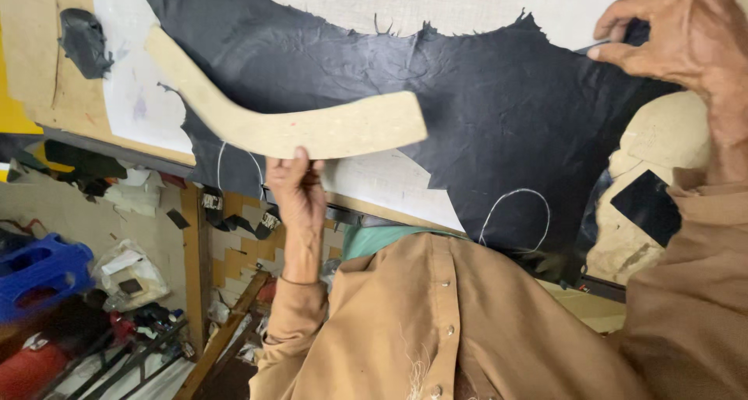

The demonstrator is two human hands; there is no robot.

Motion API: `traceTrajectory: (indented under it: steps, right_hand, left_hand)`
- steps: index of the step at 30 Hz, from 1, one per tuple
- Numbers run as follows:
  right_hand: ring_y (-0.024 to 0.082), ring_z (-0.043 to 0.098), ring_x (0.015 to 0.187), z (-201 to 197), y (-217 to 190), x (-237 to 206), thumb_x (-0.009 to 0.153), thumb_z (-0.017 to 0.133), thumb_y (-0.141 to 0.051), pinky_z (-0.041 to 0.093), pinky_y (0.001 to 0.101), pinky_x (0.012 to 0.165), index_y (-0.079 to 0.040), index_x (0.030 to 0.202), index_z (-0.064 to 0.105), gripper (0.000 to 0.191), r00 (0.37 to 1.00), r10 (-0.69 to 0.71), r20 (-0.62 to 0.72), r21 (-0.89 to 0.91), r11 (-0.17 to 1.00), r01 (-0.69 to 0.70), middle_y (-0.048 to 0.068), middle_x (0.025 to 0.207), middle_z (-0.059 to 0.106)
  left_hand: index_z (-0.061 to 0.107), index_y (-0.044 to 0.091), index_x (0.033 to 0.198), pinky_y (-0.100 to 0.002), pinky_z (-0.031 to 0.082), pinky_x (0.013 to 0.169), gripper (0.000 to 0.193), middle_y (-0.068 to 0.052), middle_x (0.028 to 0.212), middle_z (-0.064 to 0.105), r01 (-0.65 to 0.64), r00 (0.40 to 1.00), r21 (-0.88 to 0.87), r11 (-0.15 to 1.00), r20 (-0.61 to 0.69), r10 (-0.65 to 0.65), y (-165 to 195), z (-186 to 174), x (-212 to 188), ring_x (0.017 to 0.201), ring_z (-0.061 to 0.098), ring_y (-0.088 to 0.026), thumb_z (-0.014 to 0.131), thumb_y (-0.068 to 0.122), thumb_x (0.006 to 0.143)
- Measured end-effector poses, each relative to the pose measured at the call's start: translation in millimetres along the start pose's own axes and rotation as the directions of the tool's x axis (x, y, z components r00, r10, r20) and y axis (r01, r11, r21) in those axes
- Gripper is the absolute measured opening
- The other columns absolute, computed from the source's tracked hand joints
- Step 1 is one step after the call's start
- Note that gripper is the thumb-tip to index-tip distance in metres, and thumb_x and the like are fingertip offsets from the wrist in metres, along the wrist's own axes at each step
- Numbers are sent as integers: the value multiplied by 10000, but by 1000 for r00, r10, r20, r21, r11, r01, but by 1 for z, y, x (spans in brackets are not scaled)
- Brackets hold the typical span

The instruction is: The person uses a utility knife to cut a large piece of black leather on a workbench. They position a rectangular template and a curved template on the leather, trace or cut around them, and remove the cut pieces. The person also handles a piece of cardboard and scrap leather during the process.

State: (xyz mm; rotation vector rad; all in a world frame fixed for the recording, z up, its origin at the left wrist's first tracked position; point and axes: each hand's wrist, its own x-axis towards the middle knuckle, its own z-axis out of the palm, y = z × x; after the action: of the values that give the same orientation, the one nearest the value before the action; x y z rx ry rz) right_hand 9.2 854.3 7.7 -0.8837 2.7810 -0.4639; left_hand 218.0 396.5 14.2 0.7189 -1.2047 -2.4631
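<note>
Leather, a big black sheet (pixel 499 112) with ragged edges, lies spread over the tabletop (pixel 467 3); it looks soft, limp and light, best taken at an edge. On it rests a curved tan pattern board (pixel 312 123), seemingly stiff and thin. The left hand (pixel 296 186) pinches the board's near edge, wrist bent upward. The right hand (pixel 678 34), fingers curled, pinches the leather's edge toward the tabletop's right side.

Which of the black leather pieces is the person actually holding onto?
The big black sheet spread over the table: the right hand pinches its edge. The small dark scrap at far left lies untouched.
</note>
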Motion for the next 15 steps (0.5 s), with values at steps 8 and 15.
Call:
traceTrajectory:
  steps: [8, 15]
  right_hand:
    - [241, 685, 782, 6, 7, 18, 868, 870, -165, 539, 344, 730, -15, 1113, 744, 313, 981, 192, 41, 93, 976, -195, 150, 951, 707]
    - [240, 680, 866, -13, -92, -10, 890, 866, -109, 534, 329, 708, 9, 1230, 701, 397, 938, 263, -227, 352, 920, -173, 180, 1134, 691]
  left_hand:
    - [561, 0, 1276, -295, 646, 736, 321, -119, 975, 753, 166, 983, 89, 982, -98, -157, -54, 7, 4, 818, 749, -185, 682, 69, 987]
    - [498, -35, 1321, -296, 626, 727, 386, -171, 972, 745, 152, 987, 133, 979, -71, -144, -62, 37, -9, 790, 735, -191, 677, 90, 1003]
